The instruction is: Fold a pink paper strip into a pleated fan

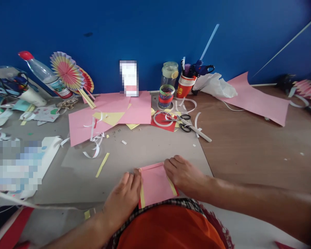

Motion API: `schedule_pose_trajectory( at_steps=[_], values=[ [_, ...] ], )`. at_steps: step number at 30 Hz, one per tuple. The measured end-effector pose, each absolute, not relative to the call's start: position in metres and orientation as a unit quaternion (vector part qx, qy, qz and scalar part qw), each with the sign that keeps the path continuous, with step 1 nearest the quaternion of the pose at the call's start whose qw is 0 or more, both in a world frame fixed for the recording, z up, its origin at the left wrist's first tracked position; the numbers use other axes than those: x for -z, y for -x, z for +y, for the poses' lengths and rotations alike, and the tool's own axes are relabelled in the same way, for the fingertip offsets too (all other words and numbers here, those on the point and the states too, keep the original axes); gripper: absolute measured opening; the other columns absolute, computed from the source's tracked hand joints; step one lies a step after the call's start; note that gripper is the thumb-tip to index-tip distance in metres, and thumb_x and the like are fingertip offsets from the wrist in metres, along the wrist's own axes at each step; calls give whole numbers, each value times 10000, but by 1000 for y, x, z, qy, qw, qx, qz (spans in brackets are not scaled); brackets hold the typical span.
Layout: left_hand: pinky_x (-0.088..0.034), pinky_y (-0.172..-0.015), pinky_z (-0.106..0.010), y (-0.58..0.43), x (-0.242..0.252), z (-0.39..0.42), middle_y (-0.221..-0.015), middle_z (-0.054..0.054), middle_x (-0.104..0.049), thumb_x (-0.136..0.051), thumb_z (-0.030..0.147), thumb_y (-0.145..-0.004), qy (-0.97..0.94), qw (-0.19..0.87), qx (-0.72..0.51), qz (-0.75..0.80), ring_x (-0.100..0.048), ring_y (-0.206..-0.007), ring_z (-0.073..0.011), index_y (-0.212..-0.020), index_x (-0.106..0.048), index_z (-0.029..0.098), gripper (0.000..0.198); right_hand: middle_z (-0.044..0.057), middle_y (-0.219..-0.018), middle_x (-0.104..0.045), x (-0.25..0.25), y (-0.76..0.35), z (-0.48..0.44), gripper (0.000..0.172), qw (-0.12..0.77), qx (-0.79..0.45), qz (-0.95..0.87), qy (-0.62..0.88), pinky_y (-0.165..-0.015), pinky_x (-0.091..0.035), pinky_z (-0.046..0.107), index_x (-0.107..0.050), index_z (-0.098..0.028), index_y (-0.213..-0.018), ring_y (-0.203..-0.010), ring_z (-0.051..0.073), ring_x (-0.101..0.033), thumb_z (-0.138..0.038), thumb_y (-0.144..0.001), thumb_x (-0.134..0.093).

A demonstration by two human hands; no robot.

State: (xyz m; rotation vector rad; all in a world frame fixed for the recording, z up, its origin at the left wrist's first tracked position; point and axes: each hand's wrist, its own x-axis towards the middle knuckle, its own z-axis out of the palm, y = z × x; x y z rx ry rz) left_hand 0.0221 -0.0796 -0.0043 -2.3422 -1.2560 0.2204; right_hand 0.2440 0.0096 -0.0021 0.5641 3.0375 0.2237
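A pink sheet of paper [157, 186] with yellow and red strips along its two sides lies at the near edge of the table, in front of my body. Its far edge shows a narrow folded band. My left hand [126, 192] grips the far left corner, fingers closed on the paper. At the far right corner my right hand [182, 173] is closed on the same sheet, knuckles up. The fingertips of both hands are partly hidden.
Beyond the hands lie scissors [186, 123], a pale-handled tool [200, 133] and large pink sheets [140, 112]. A paper fan [67, 72], a phone [129, 79], a bottle [169, 71] and a red cup [184, 86] stand near the blue wall. A yellow strip [102, 165] lies left.
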Motion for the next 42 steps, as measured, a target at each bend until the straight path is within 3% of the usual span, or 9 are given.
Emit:
schedule_pose_trajectory(
  at_steps=[4, 7, 11, 15, 18, 22, 35, 42],
  values=[
    [-337, -915, -370, -22, 2, -83, -1095, -132, -623, -404, 9, -794, 850, 193, -65, -486, -560, -903, -228, -1156, -587, 94, 415, 108, -813, -539, -4, -240, 10, 113, 86, -56, 977, -187, -656, -278, 346, -634, -105, -816, -747, 217, -467, -111, -727, -564],
    [-329, -908, -394, -19, -6, -75, -1005, -83, -636, -420, 11, -804, 850, 125, -44, -510, -564, -875, -216, -1140, -577, 144, 394, 106, -849, -560, -6, -241, 16, 141, 95, -21, 977, -188, -677, -305, 340, -628, -113, -874, -772, 214, -489, -100, -765, -539],
    [-300, -888, -439, -11, -24, -52, -877, -38, -617, -436, 41, -810, 855, -7, -58, -515, -556, -838, -211, -1006, -613, 200, 308, 106, -886, -579, -9, -243, 25, 158, 101, 17, 975, -195, -691, -328, 328, -613, -119, -902, -792, 205, -507, -76, -793, -507],
    [-294, -835, -401, -6, -34, -30, -783, -19, -588, -429, 101, -857, 865, -89, -47, -492, -537, -748, -169, -819, -641, 217, 245, 101, -869, -579, -12, -240, 31, 152, 108, 27, 976, -185, -687, -340, 329, -616, -124, -871, -779, 200, -517, -68, -778, -511],
    [-274, -850, -416, -7, -32, -24, -761, -25, -580, -434, 124, -868, 869, -80, -53, -486, -519, -741, -171, -739, -627, 198, 244, 103, -857, -574, -14, -236, 35, 126, 100, 28, 976, -193, -676, -345, 330, -616, -133, -808, -783, 204, -522, -77, -779, -507],
    [-258, -872, -422, -8, -25, -26, -824, -25, -590, -432, 80, -851, 866, -78, -38, -493, -510, -774, -176, -769, -609, 203, 230, 97, -874, -576, -16, -233, 41, 134, 97, 49, 972, -209, -658, -352, 324, -611, -150, -743, -780, 204, -537, -67, -759, -507],
    [-306, -823, -369, -18, -20, -27, -800, -19, -591, -420, 99, -884, 816, -116, -34, -565, -576, -767, -182, -825, -582, 182, 192, 34, -883, -652, -8, -230, 50, 110, 88, 165, 928, -322, -608, -368, 249, -570, -177, -909, -743, 157, -600, -145, -847, -485],
    [-305, -800, -382, -19, -20, -30, -757, -23, -585, -429, 113, -883, 819, -89, -47, -564, -575, -723, -200, -771, -558, 179, 183, 68, -904, -638, -10, -224, 51, 105, 129, 116, 932, -320, -610, -412, 284, -593, -168, -881, -751, 202, -626, -155, -811, -517]
  ],
)
